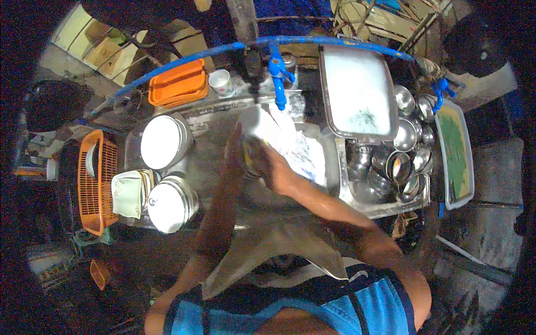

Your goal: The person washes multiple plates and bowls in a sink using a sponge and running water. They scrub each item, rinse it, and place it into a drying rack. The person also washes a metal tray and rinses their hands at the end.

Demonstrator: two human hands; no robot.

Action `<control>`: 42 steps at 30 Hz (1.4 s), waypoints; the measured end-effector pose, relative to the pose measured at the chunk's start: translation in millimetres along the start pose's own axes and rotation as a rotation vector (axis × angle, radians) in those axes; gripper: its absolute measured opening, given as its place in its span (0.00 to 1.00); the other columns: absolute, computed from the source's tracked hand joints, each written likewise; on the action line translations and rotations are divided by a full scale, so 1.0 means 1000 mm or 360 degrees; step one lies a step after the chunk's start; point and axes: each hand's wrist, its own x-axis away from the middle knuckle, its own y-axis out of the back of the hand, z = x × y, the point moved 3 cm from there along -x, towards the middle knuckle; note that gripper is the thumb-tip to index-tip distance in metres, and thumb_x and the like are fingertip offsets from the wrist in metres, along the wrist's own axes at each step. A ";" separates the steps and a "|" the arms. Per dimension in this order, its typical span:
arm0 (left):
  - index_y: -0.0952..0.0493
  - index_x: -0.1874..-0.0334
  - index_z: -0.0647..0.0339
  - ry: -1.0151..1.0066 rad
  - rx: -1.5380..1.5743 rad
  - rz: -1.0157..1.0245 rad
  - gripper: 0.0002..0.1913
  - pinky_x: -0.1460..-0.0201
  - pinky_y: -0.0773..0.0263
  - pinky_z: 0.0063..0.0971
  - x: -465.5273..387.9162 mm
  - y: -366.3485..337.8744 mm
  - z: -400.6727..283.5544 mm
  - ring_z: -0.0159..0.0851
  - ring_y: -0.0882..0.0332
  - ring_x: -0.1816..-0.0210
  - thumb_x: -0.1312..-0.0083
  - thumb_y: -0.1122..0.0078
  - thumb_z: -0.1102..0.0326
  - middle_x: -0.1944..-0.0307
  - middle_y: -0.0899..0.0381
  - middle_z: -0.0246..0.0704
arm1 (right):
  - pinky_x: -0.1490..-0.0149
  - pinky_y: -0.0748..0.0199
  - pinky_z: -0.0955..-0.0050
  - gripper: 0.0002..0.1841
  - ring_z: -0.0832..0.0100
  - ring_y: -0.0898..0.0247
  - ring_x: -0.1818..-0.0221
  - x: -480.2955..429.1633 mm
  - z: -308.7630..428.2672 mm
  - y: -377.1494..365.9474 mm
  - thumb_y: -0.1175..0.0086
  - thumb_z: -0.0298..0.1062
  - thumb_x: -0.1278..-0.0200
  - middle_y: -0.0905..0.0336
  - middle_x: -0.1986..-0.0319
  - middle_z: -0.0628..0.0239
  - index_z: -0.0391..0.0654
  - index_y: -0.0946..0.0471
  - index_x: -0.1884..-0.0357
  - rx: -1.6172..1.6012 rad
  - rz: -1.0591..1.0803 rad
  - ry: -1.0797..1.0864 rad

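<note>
Over the steel sink (pixel 209 125), a white round dish (pixel 251 121) that looks like a plate is at my hands. My left hand (pixel 237 136) lies in deep shadow at the dish's left edge, and its fingers cannot be made out. My right hand (pixel 274 167) is blurred against the dish's lower part, fingers curled in and mostly hidden. A yellowish edge shows by these fingers, too unclear to name. Just right of the hands, a container (pixel 331 167) holds overexposed white, crumpled-looking contents (pixel 310 159). A blue tap (pixel 278 79) points down behind the dish.
Stacked white plates (pixel 163 142), lidded-looking round stack (pixel 167 205) and square dishes (pixel 127 194) stand left, beside an orange basket (pixel 109 180). Orange trays (pixel 178 83) and a cup (pixel 220 81) sit behind. To the right are a white-filled tub (pixel 356 92), several steel bowls (pixel 404 134) and a green-bottomed tray (pixel 454 155).
</note>
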 end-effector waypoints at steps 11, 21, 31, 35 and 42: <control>0.22 0.36 0.60 0.0027 0.0244 0.0030 0.28 0.39 0.24 0.39 0.010 -0.012 0.004 0.43 0.18 0.44 0.26 0.42 0.44 0.46 0.16 0.37 | 0.17 0.53 0.48 0.24 0.57 0.45 0.19 0.030 -0.032 0.045 0.53 0.33 0.25 0.35 0.26 0.50 0.43 0.29 0.29 0.0509 0.0701 0.0453; 0.24 0.34 0.54 0.0325 0.0182 0.0183 0.28 0.38 0.23 0.42 0.001 0.013 -0.009 0.46 0.18 0.44 0.28 0.40 0.43 0.47 0.16 0.36 | 0.31 0.31 0.53 0.11 0.53 0.26 0.37 0.039 -0.060 0.037 0.41 0.25 0.38 0.19 0.43 0.57 0.44 0.18 0.54 0.0659 0.0520 0.0543; 0.24 0.35 0.57 0.0167 -0.0360 -0.0120 0.33 0.41 0.23 0.44 0.027 0.026 0.037 0.47 0.18 0.46 0.38 0.28 0.48 0.48 0.17 0.36 | 0.45 0.25 0.54 0.13 0.40 0.21 0.51 0.029 -0.138 0.024 0.49 0.35 0.23 0.16 0.54 0.41 0.36 0.18 0.50 0.0347 -0.0144 -0.0999; 0.24 0.35 0.59 0.0090 -0.0929 0.0038 0.31 0.38 0.25 0.48 0.027 0.050 0.037 0.51 0.20 0.44 0.38 0.28 0.52 0.44 0.19 0.42 | 0.40 0.26 0.51 0.16 0.42 0.22 0.50 -0.008 -0.053 0.074 0.42 0.28 0.39 0.17 0.54 0.47 0.39 0.17 0.49 0.0214 -0.0020 -0.0063; 0.24 0.36 0.63 -0.0774 -0.2413 0.0049 0.29 0.34 0.29 0.54 -0.002 0.047 0.074 0.58 0.22 0.40 0.39 0.28 0.60 0.37 0.24 0.53 | 0.59 0.22 0.45 0.05 0.48 0.17 0.63 -0.050 -0.086 0.011 0.44 0.34 0.41 0.15 0.67 0.53 0.46 0.20 0.68 0.0020 -0.0025 -0.0183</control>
